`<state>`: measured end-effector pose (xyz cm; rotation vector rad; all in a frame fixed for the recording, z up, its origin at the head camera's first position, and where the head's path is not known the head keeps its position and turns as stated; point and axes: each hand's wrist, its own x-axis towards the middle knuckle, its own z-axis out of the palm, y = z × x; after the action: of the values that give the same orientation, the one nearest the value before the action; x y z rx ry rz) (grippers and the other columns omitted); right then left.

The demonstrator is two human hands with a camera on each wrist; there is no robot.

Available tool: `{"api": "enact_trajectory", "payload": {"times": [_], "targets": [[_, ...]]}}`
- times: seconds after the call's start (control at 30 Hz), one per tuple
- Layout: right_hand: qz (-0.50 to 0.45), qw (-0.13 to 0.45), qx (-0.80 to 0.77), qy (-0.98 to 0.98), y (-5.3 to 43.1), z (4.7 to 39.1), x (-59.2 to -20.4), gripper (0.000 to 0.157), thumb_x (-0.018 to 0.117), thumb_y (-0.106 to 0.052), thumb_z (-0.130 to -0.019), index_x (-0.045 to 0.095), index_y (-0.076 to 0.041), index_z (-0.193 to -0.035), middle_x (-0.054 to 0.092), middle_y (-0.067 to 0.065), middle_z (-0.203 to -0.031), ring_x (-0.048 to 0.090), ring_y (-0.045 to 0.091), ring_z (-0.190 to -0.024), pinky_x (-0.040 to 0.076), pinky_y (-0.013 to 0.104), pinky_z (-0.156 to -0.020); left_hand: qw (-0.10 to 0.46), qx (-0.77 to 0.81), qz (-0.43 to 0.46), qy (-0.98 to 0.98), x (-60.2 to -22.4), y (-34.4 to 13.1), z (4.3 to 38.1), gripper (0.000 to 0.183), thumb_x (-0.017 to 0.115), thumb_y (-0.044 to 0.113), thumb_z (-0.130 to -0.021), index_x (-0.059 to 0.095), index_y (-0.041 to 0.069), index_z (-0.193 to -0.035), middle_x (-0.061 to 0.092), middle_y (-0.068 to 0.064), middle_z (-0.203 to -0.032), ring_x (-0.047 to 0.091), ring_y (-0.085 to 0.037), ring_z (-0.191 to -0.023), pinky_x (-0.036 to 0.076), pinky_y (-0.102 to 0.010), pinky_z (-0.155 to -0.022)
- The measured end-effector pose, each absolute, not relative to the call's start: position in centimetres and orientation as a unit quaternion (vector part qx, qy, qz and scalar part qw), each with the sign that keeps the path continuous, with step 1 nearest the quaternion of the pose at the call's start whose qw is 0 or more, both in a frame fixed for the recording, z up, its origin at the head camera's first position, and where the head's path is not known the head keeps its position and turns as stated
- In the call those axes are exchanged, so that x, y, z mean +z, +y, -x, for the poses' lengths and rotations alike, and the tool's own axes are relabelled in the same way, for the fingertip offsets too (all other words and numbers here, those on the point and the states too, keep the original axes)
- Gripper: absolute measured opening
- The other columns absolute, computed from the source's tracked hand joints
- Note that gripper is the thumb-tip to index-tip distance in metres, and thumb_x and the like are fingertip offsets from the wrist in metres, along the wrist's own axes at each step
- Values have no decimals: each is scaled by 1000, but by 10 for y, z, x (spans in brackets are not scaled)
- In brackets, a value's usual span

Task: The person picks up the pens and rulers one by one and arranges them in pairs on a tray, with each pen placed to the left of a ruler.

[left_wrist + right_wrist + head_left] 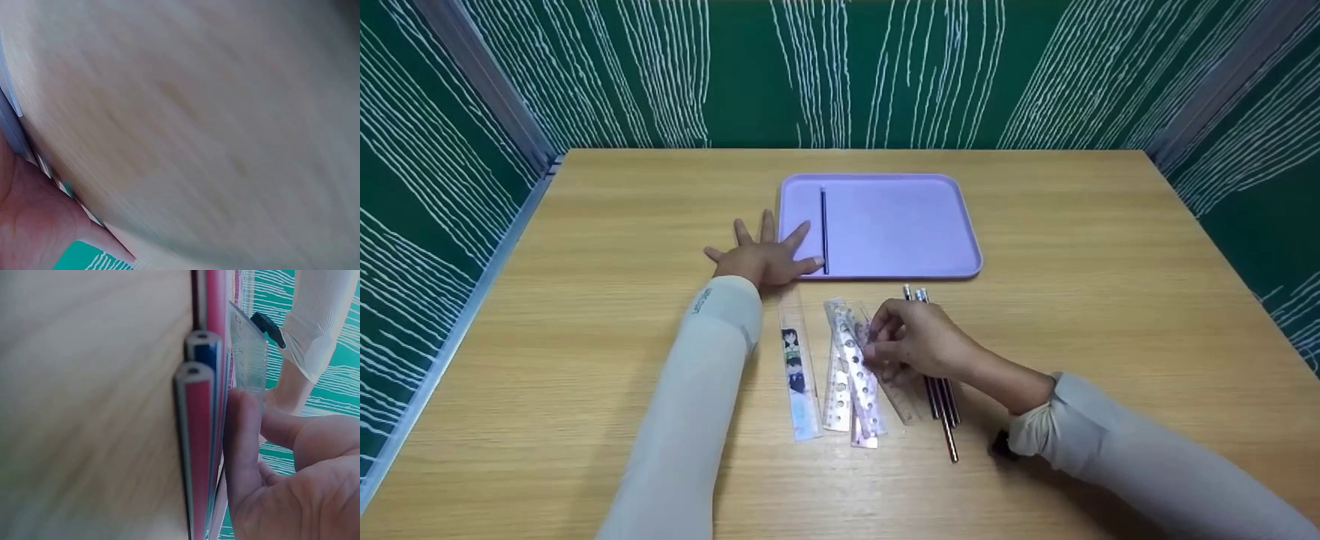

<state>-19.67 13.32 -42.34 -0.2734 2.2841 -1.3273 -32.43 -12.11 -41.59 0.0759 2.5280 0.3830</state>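
My left hand (769,262) lies with fingers spread over the left edge of a purple tray (900,225). Its thumb tip is right at the lower end of a dark pencil (824,225) lying upright in the tray. In the left wrist view only part of its palm (39,219) shows. My right hand (919,341) pinches a clear ruler (248,354) between thumb and fingers. Patterned rulers (840,390) overlap on the table beside it. Several pencils (197,439) lie in a bunch just under this hand, partly hidden by it in the head view.
A clear ruler with a cartoon picture (799,382) lies apart to the left, its top near the left wrist. The wooden table (1072,225) ends at green walls (1035,67) with white streaks at the back and sides.
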Motion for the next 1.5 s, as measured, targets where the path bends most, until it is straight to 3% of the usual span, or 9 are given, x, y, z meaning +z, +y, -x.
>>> {"api": "enact_trajectory", "payload": {"times": [0.27,0.47,0.57,0.77,0.87,1.17,1.5], "targets": [[77,297,-543,782,136,197,-422,24,65,-8,-99,50,-3,-117,66,21,-103,73,31,-67,63,50,-64,288,148,-25,946,-414,-120,323,83,38,85,-89,-4,59,-156,-31,-2,-168,-32,-50,-148,-14,-90,-100],[75,350,-582,731,140,199,-426,31,62,-10,-101,45,-3,-125,65,24,-109,73,32,-74,63,55,-73,289,150,-22,945,-414,-120,322,83,38,85,-89,-3,59,-156,-30,-2,-168,-32,-49,-148,-15,-89,-100],[77,364,-592,715,142,199,-426,37,63,-5,-98,43,-4,-129,64,21,-110,72,31,-78,63,55,-75,288,151,-23,945,-415,-120,322,83,39,85,-89,-3,59,-156,-31,-2,-168,-33,-49,-148,-15,-89,-101],[81,392,-622,673,143,198,-424,68,68,11,-84,36,-11,-140,59,17,-117,71,34,-91,62,55,-78,287,142,-28,947,-415,-121,323,84,38,85,-89,-4,58,-157,-31,-2,-168,-32,-49,-149,-13,-89,-102],[91,395,-628,665,143,198,-423,75,67,13,-83,33,-15,-144,58,17,-121,72,36,-96,63,53,-79,289,144,-24,946,-415,-121,324,84,38,85,-89,-4,59,-156,-31,-2,-168,-32,-49,-148,-14,-89,-101],[103,392,-626,666,144,200,-424,68,62,5,-94,29,-22,-148,57,21,-127,72,34,-94,62,56,-79,293,143,-23,945,-414,-121,323,83,38,85,-89,-5,61,-155,-32,-2,-167,-32,-50,-148,-14,-89,-101],[104,375,-632,670,146,205,-424,72,60,-1,-98,22,-28,-153,55,22,-130,72,33,-90,62,56,-75,291,156,-13,944,-414,-120,322,82,40,85,-88,-3,62,-154,-31,0,-168,-33,-48,-148,-16,-87,-102]]}}
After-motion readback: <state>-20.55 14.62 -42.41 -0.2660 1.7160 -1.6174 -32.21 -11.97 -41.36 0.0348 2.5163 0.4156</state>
